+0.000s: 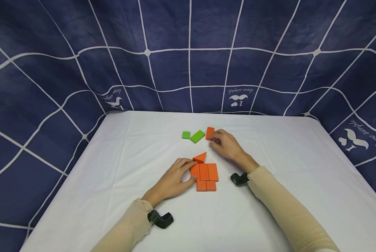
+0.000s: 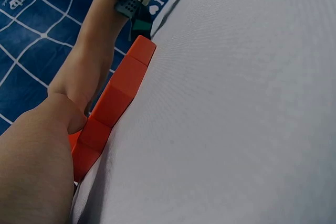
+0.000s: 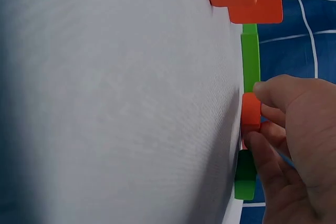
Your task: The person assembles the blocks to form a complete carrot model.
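Loose orange block (image 1: 210, 131), long axis running roughly front-to-back, is being pinched across its narrow width by nearer right hand (image 1: 228, 145), beyond arranged orange blocks (image 1: 204, 171); these are being touched by left hand (image 1: 173, 176), loosely spread, nothing gripped.

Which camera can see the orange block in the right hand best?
The head view: most of the orange rectangular block shows there. The right wrist view shows only part, close up, pinched by the right hand. The left wrist view doesn't show it.
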The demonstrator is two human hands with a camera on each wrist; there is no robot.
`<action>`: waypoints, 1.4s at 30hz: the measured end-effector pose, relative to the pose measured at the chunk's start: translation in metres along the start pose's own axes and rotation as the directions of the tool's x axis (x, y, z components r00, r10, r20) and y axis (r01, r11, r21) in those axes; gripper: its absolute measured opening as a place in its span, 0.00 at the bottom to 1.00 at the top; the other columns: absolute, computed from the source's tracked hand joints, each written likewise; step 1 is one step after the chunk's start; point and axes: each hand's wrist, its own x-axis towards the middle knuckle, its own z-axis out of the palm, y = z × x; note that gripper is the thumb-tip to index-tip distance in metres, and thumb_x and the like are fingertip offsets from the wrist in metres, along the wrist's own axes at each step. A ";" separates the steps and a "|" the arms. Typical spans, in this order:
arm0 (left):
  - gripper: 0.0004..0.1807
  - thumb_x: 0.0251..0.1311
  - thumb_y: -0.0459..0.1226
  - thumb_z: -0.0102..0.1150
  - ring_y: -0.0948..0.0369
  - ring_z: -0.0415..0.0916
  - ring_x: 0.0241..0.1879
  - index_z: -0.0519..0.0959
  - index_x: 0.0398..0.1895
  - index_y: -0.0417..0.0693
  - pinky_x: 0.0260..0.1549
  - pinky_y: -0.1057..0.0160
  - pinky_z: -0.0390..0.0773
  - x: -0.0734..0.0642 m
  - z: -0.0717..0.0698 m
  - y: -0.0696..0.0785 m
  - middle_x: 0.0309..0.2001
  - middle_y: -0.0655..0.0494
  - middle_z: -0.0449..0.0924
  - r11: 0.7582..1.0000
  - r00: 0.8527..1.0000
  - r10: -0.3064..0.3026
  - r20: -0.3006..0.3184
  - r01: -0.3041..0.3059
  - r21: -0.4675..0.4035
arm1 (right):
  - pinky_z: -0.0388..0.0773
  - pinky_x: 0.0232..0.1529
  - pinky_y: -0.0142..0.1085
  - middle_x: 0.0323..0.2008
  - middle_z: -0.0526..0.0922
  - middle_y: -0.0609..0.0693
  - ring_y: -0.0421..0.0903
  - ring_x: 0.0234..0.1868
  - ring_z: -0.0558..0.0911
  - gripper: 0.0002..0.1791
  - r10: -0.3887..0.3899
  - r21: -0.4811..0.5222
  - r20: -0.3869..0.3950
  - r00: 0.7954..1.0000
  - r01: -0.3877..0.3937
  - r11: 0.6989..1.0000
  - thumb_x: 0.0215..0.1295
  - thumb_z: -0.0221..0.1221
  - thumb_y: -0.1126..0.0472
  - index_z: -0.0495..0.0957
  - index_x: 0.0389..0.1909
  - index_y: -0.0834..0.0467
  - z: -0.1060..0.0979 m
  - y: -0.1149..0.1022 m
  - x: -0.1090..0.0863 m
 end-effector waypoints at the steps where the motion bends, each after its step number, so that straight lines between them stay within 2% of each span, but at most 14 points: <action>1: 0.30 0.70 0.51 0.60 0.61 0.67 0.67 0.75 0.71 0.49 0.71 0.57 0.70 0.000 0.000 0.000 0.65 0.58 0.74 1.000 1.000 0.000 0.000 0.000 0.001 | 0.82 0.56 0.45 0.54 0.82 0.56 0.50 0.49 0.82 0.15 0.006 0.000 0.001 1.000 -0.006 1.000 0.68 0.65 0.61 0.86 0.54 0.59 -0.001 0.000 -0.001; 7: 0.30 0.70 0.51 0.59 0.60 0.67 0.67 0.75 0.71 0.49 0.71 0.57 0.69 0.000 0.000 0.000 0.66 0.57 0.73 1.000 1.000 -0.002 0.004 0.002 0.004 | 0.81 0.54 0.45 0.49 0.83 0.53 0.50 0.46 0.81 0.11 0.040 -0.018 -0.007 0.999 -0.040 0.999 0.67 0.68 0.59 0.86 0.48 0.57 -0.003 -0.001 -0.004; 18: 0.29 0.70 0.49 0.60 0.60 0.68 0.67 0.75 0.70 0.48 0.70 0.55 0.70 -0.001 0.001 0.000 0.65 0.57 0.74 1.000 1.000 0.004 -0.015 -0.004 0.005 | 0.81 0.50 0.46 0.40 0.86 0.51 0.50 0.42 0.82 0.10 0.099 -0.091 -0.096 0.990 -0.108 0.990 0.63 0.72 0.54 0.86 0.38 0.56 -0.005 -0.002 -0.010; 22: 0.29 0.69 0.48 0.61 0.59 0.68 0.67 0.76 0.70 0.47 0.70 0.55 0.71 -0.001 0.002 0.000 0.65 0.56 0.74 1.000 1.000 0.012 -0.023 -0.012 -0.001 | 0.81 0.48 0.45 0.37 0.86 0.51 0.50 0.40 0.82 0.12 0.129 -0.098 -0.096 0.987 -0.139 0.985 0.63 0.72 0.54 0.86 0.41 0.57 -0.005 0.001 -0.010; 27: 0.29 0.70 0.50 0.59 0.60 0.67 0.68 0.75 0.70 0.48 0.71 0.56 0.69 -0.001 0.001 0.000 0.66 0.57 0.74 1.000 1.000 -0.006 -0.003 0.006 -0.006 | 0.79 0.45 0.44 0.35 0.85 0.50 0.48 0.37 0.81 0.16 0.157 -0.081 -0.095 0.983 -0.165 0.983 0.62 0.72 0.51 0.85 0.44 0.57 -0.004 0.004 -0.011; 34: 0.29 0.70 0.49 0.59 0.60 0.67 0.68 0.75 0.71 0.49 0.71 0.56 0.69 -0.001 0.001 0.000 0.66 0.57 0.73 1.000 1.000 -0.016 0.006 0.016 -0.003 | 0.79 0.41 0.44 0.34 0.85 0.49 0.47 0.33 0.80 0.19 0.172 -0.056 -0.127 0.977 -0.180 0.982 0.62 0.71 0.48 0.84 0.45 0.58 0.001 0.004 -0.012; 42: 0.29 0.70 0.49 0.59 0.60 0.67 0.67 0.75 0.71 0.49 0.71 0.56 0.69 0.000 0.002 0.001 0.66 0.57 0.74 1.000 1.000 -0.017 0.006 0.017 0.000 | 0.80 0.42 0.42 0.35 0.86 0.52 0.48 0.35 0.81 0.19 0.191 0.004 -0.155 0.969 -0.193 0.981 0.63 0.70 0.51 0.85 0.47 0.62 0.003 0.002 -0.015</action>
